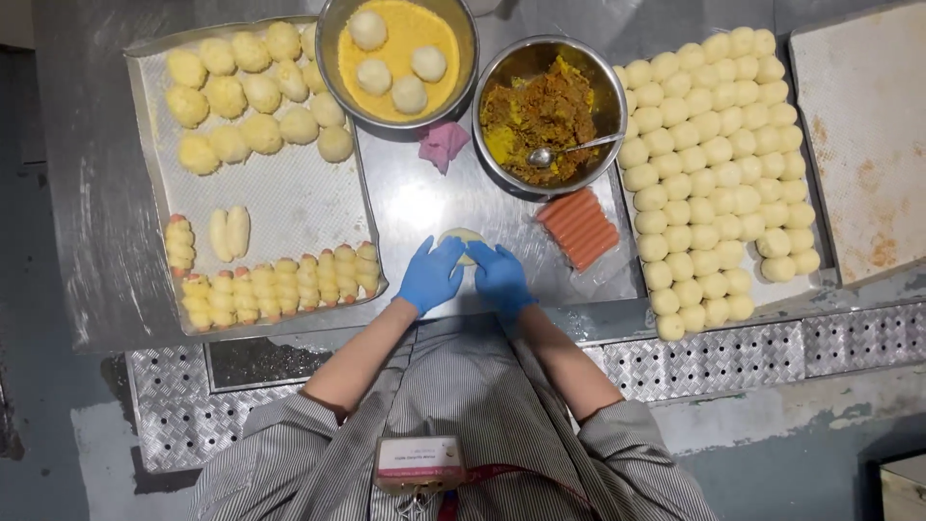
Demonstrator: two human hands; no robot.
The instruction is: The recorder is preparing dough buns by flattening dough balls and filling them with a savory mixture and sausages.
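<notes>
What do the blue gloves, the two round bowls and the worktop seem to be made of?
The gloves on the left hand and right hand look like thin, matte blue nitrile or latex, fitting tight. The bowl of yellow crumbs and the bowl of brown filling look like polished steel: grey, shiny rims. The worktop seems brushed steel, with dull reflections.

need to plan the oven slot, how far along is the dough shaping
Done: coated balls and sausage rolls fill part of the left tray. In hand: the left hand and right hand press one dough piece flat. Left: a large batch of plain balls, sausages and a bowl of filling.
</notes>
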